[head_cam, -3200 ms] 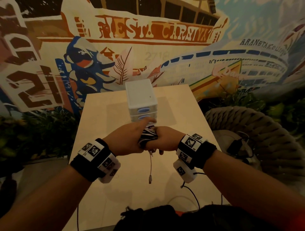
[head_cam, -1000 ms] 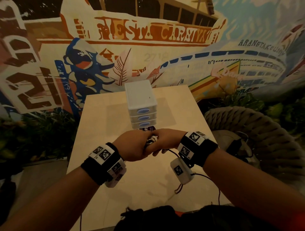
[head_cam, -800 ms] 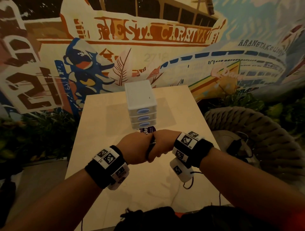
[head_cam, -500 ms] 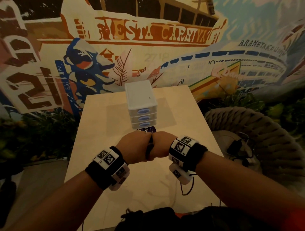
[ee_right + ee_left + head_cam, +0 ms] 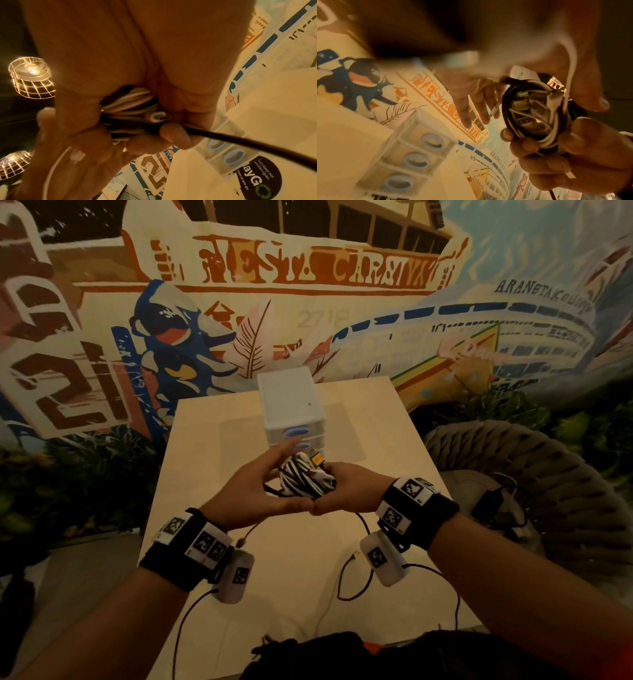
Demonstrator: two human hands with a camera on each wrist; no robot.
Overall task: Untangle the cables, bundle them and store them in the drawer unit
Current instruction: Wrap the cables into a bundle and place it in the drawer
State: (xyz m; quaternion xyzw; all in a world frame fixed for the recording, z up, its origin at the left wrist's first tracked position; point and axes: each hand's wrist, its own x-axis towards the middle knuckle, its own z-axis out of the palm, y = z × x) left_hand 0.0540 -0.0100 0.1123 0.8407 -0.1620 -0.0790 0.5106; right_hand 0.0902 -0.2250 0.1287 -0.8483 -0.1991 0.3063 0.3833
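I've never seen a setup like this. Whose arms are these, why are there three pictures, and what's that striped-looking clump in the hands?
There is no machine here: a person wears three cameras. The wide picture comes from the head and looks down at both arms; the other two come from cameras strapped on the wrists, beside the black bands with square markers.

The clump is a bundle of black and white cables, coiled together. The right hand grips it with curled fingers; the left hand is beside it with fingers straight.

On the pale table stands a small white drawer unit with three closed drawers. A round dark sticker lies on the table in front of it.
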